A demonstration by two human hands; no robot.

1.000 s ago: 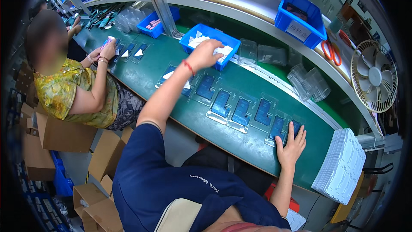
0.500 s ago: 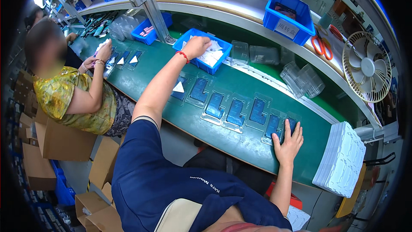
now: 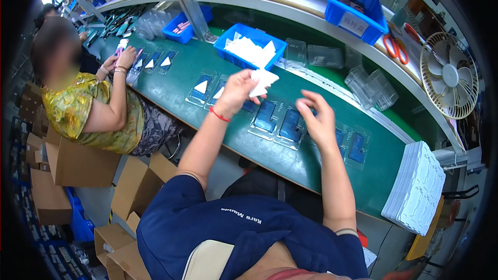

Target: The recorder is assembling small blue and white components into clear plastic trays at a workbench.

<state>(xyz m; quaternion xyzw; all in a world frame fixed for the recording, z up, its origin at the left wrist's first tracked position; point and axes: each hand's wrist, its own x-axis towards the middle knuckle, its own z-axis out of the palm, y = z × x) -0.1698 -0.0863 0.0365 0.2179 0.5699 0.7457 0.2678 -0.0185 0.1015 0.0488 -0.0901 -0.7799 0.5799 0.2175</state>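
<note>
Pieces, white: being drawn clear of the blue bin, gripped in the left hand's fingers, so coming within both hands' reach. Jutting from those fingers toward the right hand, above packages on the green counter. Also hovering, no longer touching the end package, with right-hand fingers loosely parted, apparently empty.

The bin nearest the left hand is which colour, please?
The bin is blue, best seen in the head view.

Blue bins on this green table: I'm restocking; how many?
2: white-piece bin, beyond the left hand; pink-piece bin, partly behind the metal post. Others may be hidden.
</note>
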